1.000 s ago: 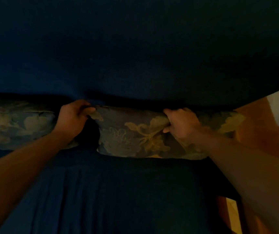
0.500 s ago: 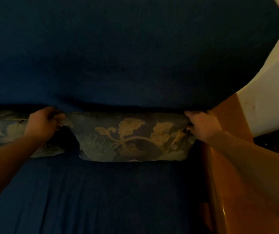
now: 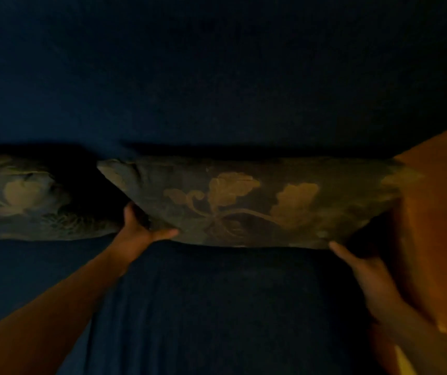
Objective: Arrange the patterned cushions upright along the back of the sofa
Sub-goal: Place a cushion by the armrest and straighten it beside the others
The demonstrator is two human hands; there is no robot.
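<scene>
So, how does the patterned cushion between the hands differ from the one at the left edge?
The right cushion shows whole; the left cushion is cut by the frame edge. The left hand holds the right cushion's lower corner and the right hand touches the other; no hand touches the left cushion. The right cushion reaches the orange armrest; the left cushion does not. Both bear gold leaf patterns.

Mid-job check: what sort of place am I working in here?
Likely a home living room: a dark blue sofa, a floral cushion and a second cushion along its back, an orange panel at its end.
</scene>
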